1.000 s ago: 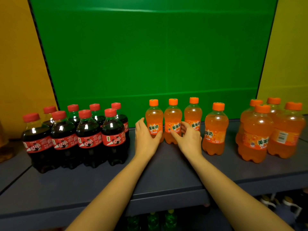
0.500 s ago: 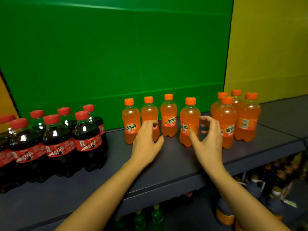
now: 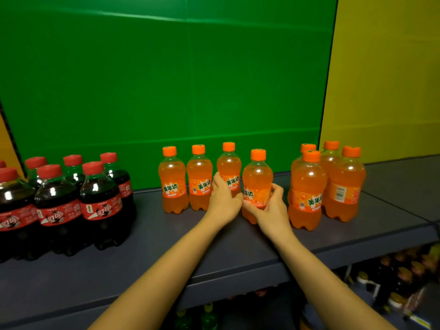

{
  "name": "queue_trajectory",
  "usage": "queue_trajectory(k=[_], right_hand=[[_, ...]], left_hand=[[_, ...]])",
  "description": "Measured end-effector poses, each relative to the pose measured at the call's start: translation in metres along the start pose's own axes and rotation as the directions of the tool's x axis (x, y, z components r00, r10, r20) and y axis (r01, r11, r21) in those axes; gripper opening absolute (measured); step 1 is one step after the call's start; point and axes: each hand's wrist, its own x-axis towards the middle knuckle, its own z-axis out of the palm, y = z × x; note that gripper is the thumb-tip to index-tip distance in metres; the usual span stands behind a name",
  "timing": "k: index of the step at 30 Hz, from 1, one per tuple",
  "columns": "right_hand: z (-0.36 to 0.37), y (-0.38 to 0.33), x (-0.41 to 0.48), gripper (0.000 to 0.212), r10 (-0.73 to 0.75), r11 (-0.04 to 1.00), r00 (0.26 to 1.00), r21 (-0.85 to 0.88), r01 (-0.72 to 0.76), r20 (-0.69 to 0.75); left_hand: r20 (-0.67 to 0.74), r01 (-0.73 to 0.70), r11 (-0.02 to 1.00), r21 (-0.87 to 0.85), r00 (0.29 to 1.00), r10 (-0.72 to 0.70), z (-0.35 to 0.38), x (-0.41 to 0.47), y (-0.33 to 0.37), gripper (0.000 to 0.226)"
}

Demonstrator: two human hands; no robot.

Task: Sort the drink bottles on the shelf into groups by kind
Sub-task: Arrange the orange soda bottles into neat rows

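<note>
orange soda bottles: clear plastic, bright orange drink, orange caps, orange labels with green characters edged in white
far-right orange bottle: white patch with a black barcode on its orange label
cola bottles: near-black drink, red caps, red labels with white characters and a white swoosh
shelf: dull slate blue-grey, darker along its front edge
back panel: flat vivid green
right wall panel: mustard yellow
left wall strip: yellow-orange
bottles on the lower shelf: dark bodies, tan-gold caps, dim and blurred
</note>
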Motion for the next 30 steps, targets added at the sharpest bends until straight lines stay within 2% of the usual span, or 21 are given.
queue_trajectory(k=[5, 11, 15, 22, 30], right_hand=[[-0.003, 0.006, 0.0, 0.068, 0.01, 0.988, 0.999, 0.155, -0.005, -0.032], [-0.005, 0.008, -0.001, 0.067, 0.034, 0.969, 0.998, 0.247, -0.02, -0.052], [-0.005, 0.008, -0.001, 0.071, 0.033, 0.97, 0.996, 0.243, -0.013, -0.08], [-0.004, 0.006, -0.004, 0.068, -0.003, 0.974, 0.997, 0.224, 0.022, -0.083], [-0.005, 0.004, -0.006, 0.065, -0.004, 0.969, 0.999, 0.248, 0.017, -0.05]], left_hand=[[-0.113, 0.109, 0.994, -0.025, 0.987, -0.111, 0.015, 0.017, -0.002, 0.079], [-0.214, 0.141, 0.986, 0.089, 0.97, -0.119, 0.03, 0.026, 0.0, 0.085], [-0.299, 0.15, 0.985, 0.087, 0.947, -0.118, 0.033, 0.027, 0.003, 0.075], [-0.209, 0.117, 0.992, 0.037, 0.972, -0.107, 0.026, 0.016, 0.01, 0.058], [-0.159, 0.016, 1.0, 0.008, 0.987, -0.014, 0.001, -0.022, 0.014, 0.055]])
